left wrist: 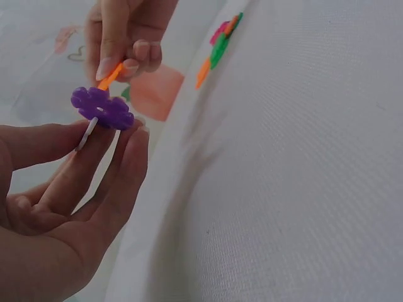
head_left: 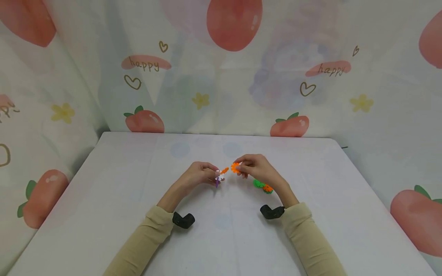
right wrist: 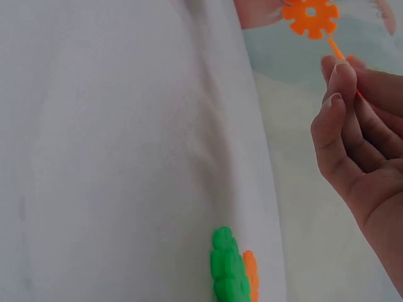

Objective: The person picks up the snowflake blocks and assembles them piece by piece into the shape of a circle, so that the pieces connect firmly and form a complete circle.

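In the head view my left hand point(head_left: 202, 174) holds a small joined group of notched plastic discs: a white disc point(head_left: 221, 177), a purple disc point(left wrist: 104, 112) and an orange disc point(right wrist: 311, 17). The white one lies between thumb and fingers in the left wrist view. Facing it, my right hand point(head_left: 259, 167) pinches a separate orange disc point(head_left: 235, 167) by its edge. The right wrist view shows this disc edge-on, close to the orange one of the group. Whether the two orange discs touch is hard to tell.
On the white table point(head_left: 193, 245), below my right hand, lies a cluster with a green disc point(head_left: 258, 183) and an orange disc point(head_left: 268, 188). A bit of pink point(left wrist: 218, 31) shows there too. A printed curtain point(head_left: 221, 84) hangs behind the table's far edge.
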Available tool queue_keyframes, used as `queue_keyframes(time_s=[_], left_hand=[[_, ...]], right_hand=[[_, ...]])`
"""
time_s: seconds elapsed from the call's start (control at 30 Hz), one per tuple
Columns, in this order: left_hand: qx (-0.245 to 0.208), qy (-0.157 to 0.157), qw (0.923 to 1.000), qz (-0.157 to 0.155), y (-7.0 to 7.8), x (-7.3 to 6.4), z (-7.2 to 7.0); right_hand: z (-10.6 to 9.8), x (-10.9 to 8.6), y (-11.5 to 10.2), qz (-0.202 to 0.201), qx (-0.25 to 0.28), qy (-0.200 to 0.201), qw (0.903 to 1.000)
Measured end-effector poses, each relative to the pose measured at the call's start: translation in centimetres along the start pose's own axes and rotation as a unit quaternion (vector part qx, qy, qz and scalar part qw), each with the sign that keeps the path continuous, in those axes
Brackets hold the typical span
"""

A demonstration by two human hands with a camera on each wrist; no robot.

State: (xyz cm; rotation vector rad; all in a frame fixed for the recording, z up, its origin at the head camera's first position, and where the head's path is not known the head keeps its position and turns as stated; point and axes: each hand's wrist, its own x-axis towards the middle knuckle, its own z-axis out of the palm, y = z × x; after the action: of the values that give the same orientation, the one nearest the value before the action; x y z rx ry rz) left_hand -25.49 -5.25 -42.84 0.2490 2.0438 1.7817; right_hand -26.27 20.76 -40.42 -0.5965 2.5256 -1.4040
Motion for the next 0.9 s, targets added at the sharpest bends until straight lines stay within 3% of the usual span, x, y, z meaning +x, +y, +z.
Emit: queue_keyframes(time_s=[0.3,0.67,0.9], left_hand=[[0.010,0.000,0.9999,-0.006,0.2,-0.2,0.4],[0.033,0.026,0.9991,0.007,0.8,-0.3,1.5],[0.041,0.003,0.9991,0.000,0.9,-0.6,0.9]], right_hand=[[0.8,0.2,0.1,0.008,0.019,-0.008,0.9997],[0.8,-0.1,-0.4,-0.010,0.030,-0.019,0.9993],[0.7,-0.1,-0.8,0.004,0.027,0.000,0.9996]])
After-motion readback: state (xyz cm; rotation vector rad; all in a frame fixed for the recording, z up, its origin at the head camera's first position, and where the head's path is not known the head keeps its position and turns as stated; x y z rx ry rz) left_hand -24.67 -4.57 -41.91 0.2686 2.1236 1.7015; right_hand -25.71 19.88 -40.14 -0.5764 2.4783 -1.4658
